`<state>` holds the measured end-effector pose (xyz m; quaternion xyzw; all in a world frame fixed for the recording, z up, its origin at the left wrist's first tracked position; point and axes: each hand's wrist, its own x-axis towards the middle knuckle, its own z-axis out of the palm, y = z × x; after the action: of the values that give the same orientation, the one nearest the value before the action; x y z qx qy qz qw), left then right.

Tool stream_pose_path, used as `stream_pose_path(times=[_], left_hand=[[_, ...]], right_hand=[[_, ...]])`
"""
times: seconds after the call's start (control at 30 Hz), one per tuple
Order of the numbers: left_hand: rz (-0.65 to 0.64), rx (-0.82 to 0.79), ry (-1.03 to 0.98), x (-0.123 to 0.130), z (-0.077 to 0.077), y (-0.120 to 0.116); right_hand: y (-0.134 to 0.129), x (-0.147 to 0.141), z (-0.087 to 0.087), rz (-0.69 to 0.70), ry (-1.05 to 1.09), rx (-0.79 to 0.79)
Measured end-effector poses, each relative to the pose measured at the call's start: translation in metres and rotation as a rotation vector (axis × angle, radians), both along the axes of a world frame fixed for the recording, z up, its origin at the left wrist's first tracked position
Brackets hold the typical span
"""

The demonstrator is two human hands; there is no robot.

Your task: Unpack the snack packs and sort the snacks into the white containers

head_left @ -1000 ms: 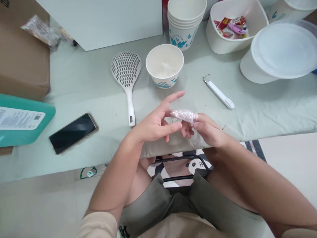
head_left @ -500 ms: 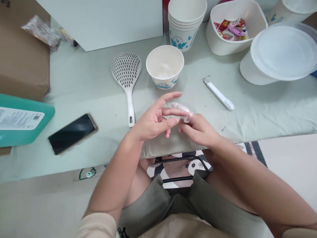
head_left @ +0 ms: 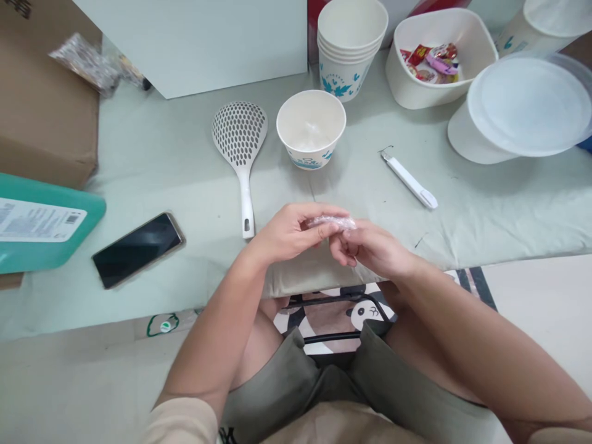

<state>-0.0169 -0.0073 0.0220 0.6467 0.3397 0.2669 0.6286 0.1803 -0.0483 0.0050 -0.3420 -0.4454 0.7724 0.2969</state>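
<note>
Both hands meet over the front of the table, a crumpled piece of clear plastic film (head_left: pixel 329 221) between them. My left hand (head_left: pixel 296 231) has its fingers and thumb closed around the film's left part. My right hand (head_left: pixel 372 246) pinches its right end, the lower fingers curled. What the film wraps, if anything, I cannot make out. Just beyond the hands stands a white paper cup (head_left: pixel 311 139) with blue print and some clear plastic inside. A white slotted skimmer (head_left: pixel 240 148) lies to its left, and a white box cutter (head_left: pixel 409 179) to its right.
At the back stand stacked paper cups (head_left: pixel 349 71), a white tub of wrapped candies (head_left: pixel 439 89) and a lidded white container (head_left: pixel 485 139). On the left are a phone (head_left: pixel 139 250), a green jug (head_left: pixel 69 243) and a cardboard box (head_left: pixel 50 111). A white panel (head_left: pixel 198 49) rises behind the skimmer.
My left hand's fingers, spread above the film before, have closed on it. The film has shifted slightly left and now lies between both hands. My right hand has turned a little.
</note>
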Motion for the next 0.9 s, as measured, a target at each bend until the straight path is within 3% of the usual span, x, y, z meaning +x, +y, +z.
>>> stream_pose_path(times=[0.13,0.3,0.4,0.53,0.63,0.77,0.9], left_hand=[[0.146,-0.030,-0.015,-0.001,-0.003,0.002],[0.292,-0.132,-0.087,-0.002,-0.011,0.006],[0.233,-0.165,-0.062,0.000,-0.014,0.006],[0.134,-0.153,-0.056,0.003,-0.013,0.005],[0.129,-0.152,-0.054,0.004,-0.012,0.006],[0.191,-0.105,0.036,0.001,-0.013,0.009],[0.146,-0.096,0.052,0.002,-0.014,0.012]], right_hand=[[0.001,0.002,0.001,-0.093,-0.015,0.066],[0.002,0.002,-0.003,-0.518,-0.303,0.334],[0.003,-0.001,-0.004,-0.508,-0.417,0.518],[0.007,-0.005,-0.004,-0.437,-0.535,0.634],[0.012,-0.006,-0.005,-0.464,-0.523,0.592],[0.015,-0.008,-0.005,-0.463,-0.407,0.389],[0.017,-0.009,-0.004,-0.431,-0.286,0.279]])
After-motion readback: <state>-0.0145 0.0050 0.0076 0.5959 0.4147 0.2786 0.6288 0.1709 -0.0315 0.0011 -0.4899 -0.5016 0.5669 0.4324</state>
